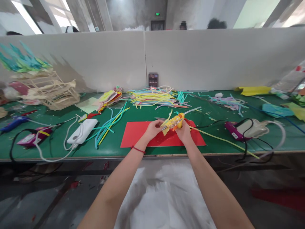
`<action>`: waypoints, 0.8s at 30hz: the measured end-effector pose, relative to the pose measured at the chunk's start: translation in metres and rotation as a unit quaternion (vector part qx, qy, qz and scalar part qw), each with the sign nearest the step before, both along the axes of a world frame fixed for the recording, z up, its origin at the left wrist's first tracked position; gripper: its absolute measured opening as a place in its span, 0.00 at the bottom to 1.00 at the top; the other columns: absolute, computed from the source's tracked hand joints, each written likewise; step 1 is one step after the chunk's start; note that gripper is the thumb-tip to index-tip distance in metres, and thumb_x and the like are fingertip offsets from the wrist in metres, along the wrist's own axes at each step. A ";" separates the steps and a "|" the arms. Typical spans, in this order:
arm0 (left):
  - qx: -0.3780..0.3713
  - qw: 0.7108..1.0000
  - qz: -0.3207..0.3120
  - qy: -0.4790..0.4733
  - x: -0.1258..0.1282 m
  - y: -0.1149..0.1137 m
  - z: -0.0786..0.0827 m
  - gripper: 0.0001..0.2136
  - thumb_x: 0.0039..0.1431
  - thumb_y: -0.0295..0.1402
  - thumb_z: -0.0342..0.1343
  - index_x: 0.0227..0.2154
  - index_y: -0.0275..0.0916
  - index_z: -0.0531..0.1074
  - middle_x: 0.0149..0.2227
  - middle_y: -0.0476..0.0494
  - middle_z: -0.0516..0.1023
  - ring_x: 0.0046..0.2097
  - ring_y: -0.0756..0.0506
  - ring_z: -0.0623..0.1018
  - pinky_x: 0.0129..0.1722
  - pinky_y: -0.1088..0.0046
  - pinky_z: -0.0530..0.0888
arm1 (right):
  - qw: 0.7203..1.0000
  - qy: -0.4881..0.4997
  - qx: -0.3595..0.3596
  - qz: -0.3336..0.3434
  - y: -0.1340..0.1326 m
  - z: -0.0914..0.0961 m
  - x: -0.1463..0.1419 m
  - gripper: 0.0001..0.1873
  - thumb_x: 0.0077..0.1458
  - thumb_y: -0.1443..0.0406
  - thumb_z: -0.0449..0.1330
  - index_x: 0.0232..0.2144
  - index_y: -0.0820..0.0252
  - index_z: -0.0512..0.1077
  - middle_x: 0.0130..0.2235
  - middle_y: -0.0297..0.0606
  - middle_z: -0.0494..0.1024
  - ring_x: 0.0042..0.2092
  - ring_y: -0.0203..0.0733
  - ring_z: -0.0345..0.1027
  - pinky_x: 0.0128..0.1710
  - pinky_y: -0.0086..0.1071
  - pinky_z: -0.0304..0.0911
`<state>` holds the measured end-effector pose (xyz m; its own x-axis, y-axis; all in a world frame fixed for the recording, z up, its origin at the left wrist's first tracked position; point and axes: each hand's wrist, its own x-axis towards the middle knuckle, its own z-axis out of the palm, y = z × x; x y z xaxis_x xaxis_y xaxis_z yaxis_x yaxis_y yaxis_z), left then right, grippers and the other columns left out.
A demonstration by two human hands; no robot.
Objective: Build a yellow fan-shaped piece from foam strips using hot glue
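Observation:
My right hand (183, 131) is wrapped round a yellow glue gun (176, 119), its metal nozzle pointing left. A pale stick (193, 109) slants up to the right behind the gun. My left hand (154, 128) is closed, fingertips pinched near the nozzle on a small pale yellow piece (166, 131), which the gun partly covers. Both hands are over a red board (134, 135) lying at the table's front edge. A long yellow-green strand (226, 140) runs from beside my right hand to the lower right.
Coloured strips (154, 97) are heaped at the back, with more strips (111, 124) on the left. A white power bank-like block (82, 131) and purple boxes (35, 136) with cables lie on the green table (114, 149). A wooden stick frame (57, 92) stands far left, before a partition (107, 60).

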<state>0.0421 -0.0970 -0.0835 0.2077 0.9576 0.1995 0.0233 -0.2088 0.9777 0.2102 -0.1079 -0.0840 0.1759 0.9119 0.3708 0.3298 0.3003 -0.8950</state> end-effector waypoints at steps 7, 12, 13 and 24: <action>-0.030 0.997 0.012 -0.068 -0.004 -0.002 0.003 0.10 0.37 0.29 0.67 0.26 0.36 0.75 0.29 0.48 0.77 0.34 0.49 0.74 0.38 0.74 0.69 | 0.999 0.021 0.005 0.031 0.000 -0.003 -0.003 0.16 0.36 0.65 0.55 0.33 0.59 0.68 0.31 0.37 0.76 0.32 0.43 0.70 0.32 0.36 0.67; -0.092 0.982 0.060 -0.156 -0.008 -0.007 0.009 0.14 0.35 0.33 0.68 0.27 0.36 0.75 0.30 0.47 0.77 0.31 0.50 0.74 0.32 0.76 0.69 | 0.998 0.002 0.012 -0.066 -0.008 0.001 -0.002 0.13 0.41 0.62 0.54 0.33 0.58 0.65 0.30 0.37 0.74 0.30 0.42 0.68 0.30 0.35 0.65; -0.107 0.976 0.067 -0.179 -0.009 -0.007 0.010 0.15 0.34 0.34 0.69 0.28 0.36 0.75 0.30 0.47 0.77 0.30 0.50 0.74 0.31 0.76 0.69 | 0.996 -0.008 0.002 -0.091 -0.010 0.003 -0.001 0.12 0.43 0.61 0.54 0.33 0.58 0.64 0.29 0.37 0.73 0.30 0.42 0.68 0.29 0.35 0.64; -0.140 0.943 0.097 -0.286 -0.010 -0.008 0.014 0.18 0.31 0.33 0.72 0.29 0.35 0.75 0.32 0.46 0.79 0.34 0.48 0.77 0.38 0.71 0.73 | 0.978 -0.096 -0.076 -0.170 -0.015 0.019 -0.011 0.32 0.36 0.44 0.62 0.37 0.57 0.60 0.32 0.39 0.72 0.33 0.48 0.68 0.34 0.39 0.63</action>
<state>0.0321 -0.1051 -0.0696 -0.0409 0.9983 -0.0409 -0.5136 0.0142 0.8579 0.1989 -0.1233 -0.0648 0.4188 0.8598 0.2921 0.5533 0.0134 -0.8329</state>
